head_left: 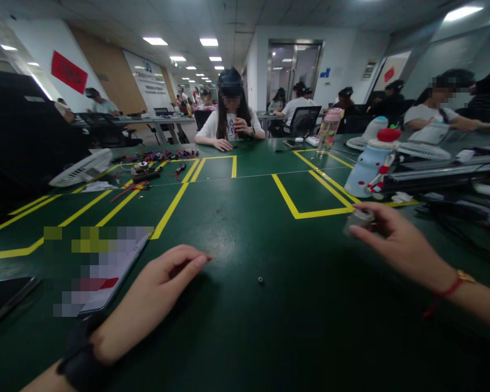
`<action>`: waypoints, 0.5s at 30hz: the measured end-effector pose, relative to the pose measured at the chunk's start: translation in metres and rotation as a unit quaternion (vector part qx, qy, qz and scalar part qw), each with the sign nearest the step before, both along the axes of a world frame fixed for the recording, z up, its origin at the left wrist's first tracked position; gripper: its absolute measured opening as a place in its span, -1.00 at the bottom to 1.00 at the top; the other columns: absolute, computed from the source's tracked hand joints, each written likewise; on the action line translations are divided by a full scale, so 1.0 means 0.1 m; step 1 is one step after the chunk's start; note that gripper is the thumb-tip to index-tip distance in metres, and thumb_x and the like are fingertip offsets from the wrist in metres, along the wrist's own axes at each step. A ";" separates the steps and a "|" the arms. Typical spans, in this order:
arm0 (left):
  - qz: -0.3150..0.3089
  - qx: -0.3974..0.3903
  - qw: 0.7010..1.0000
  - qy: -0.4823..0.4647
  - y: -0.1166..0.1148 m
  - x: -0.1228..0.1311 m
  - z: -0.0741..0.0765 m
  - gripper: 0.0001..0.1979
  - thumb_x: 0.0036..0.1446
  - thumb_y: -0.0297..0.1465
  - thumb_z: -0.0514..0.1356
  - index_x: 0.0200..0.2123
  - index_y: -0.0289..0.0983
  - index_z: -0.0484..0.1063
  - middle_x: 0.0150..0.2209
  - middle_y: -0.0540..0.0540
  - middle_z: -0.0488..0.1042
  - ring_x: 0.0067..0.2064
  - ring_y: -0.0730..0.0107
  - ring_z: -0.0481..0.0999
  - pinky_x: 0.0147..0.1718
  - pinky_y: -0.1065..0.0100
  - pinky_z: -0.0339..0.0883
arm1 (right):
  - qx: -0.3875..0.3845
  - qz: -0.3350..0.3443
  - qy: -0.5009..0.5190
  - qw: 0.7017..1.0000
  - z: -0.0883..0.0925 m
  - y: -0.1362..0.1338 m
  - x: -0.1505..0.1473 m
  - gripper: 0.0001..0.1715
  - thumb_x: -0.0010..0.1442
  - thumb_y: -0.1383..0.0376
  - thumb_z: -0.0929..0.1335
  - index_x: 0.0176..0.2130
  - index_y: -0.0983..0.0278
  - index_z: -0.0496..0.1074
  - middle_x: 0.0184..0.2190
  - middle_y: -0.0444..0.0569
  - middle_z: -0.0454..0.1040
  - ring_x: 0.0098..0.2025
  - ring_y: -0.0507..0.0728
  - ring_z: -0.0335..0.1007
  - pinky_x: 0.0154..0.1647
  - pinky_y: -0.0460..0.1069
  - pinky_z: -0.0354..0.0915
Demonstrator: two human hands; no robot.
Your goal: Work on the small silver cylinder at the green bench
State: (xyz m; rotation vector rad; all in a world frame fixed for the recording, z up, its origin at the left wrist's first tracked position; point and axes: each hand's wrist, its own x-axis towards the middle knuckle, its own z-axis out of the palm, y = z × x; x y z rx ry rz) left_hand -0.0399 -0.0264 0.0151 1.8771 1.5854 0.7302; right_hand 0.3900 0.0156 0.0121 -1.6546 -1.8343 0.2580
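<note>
My right hand (396, 242) grips a small grey, partly see-through cylinder (360, 219) between thumb and fingers, at the right of the green table (228, 337). Blur hides what kind of thing the cylinder is. Over the table left of centre, my left hand (169, 277) is closed, its thumb pressed to the index finger. Whatever may be in that pinch is too small to make out. Between my hands lies a tiny dark ring-shaped piece (260, 280), touched by neither hand.
Left of my left hand are a phone-like flat device (118, 272) and a dark phone (8, 296). Wires and small parts (159, 158) lie behind. A blue bottle (365, 169), a clear bottle (329, 133) and black cables (453, 223) are at right. Across the table sits a person (231, 120).
</note>
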 end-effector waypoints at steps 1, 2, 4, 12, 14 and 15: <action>0.040 -0.024 0.999 -0.003 -0.01 -0.13 -0.04 -0.68 0.23 -0.09 0.12 -0.16 -0.13 0.54 -0.25 -0.04 0.55 -0.21 0.24 0.51 -0.24 0.30 0.37 | -0.002 -0.066 -0.042 0.997 -0.02 0.04 0.31 -0.27 0.14 -0.11 0.32 0.16 0.20 0.24 -0.05 0.12 0.39 -0.23 0.12 0.40 -0.26 0.03 0.35; 0.083 -0.036 0.996 -0.014 -0.01 -0.24 -0.08 -0.63 0.21 -0.04 0.11 -0.16 -0.16 0.53 -0.33 -0.04 0.54 -0.28 0.23 0.51 -0.30 0.30 0.37 | 0.004 -0.129 -0.077 0.989 -0.06 0.07 0.61 -0.26 0.14 -0.14 0.31 0.16 0.20 0.25 -0.07 0.15 0.40 -0.28 0.13 0.39 -0.30 0.05 0.33; 0.127 -0.043 0.990 -0.045 -0.01 -0.39 -0.16 -0.57 0.20 0.00 0.09 -0.14 -0.19 0.52 -0.35 -0.05 0.53 -0.29 0.22 0.50 -0.30 0.28 0.36 | -0.001 -0.209 -0.114 0.971 -0.14 0.10 1.15 -0.24 0.12 -0.18 0.28 0.12 0.23 0.27 -0.13 0.22 0.40 -0.37 0.16 0.36 -0.37 0.11 0.29; 0.131 -0.047 0.990 -0.034 -0.01 -0.37 -0.25 -0.59 0.20 0.01 0.10 -0.14 -0.16 0.51 -0.31 -0.01 0.53 -0.26 0.26 0.48 -0.29 0.31 0.31 | 0.173 -0.165 -0.246 0.939 -0.16 0.00 0.94 -0.02 0.10 -0.22 0.28 0.28 0.28 0.08 0.17 0.29 0.17 0.24 0.50 0.03 0.20 0.40 0.03; 0.132 -0.040 0.990 -0.021 -0.02 -0.36 -0.24 -0.59 0.20 0.01 0.10 -0.16 -0.16 0.52 -0.34 0.00 0.52 -0.28 0.27 0.49 -0.33 0.33 0.30 | 0.147 -0.022 -0.230 0.962 -0.10 -0.08 0.33 -0.21 0.17 -0.15 0.29 0.20 0.25 0.22 0.14 0.17 0.24 0.20 0.36 0.12 0.23 0.31 0.07; 0.134 -0.036 0.990 -0.015 -0.02 -0.35 -0.23 -0.58 0.19 0.02 0.10 -0.17 -0.16 0.52 -0.36 0.01 0.52 -0.29 0.28 0.49 -0.35 0.34 0.30 | 0.100 0.066 -0.192 0.974 -0.08 -0.12 0.01 -0.33 0.19 -0.11 0.29 0.14 0.21 0.29 0.11 0.10 0.28 0.16 0.28 0.17 0.20 0.24 0.14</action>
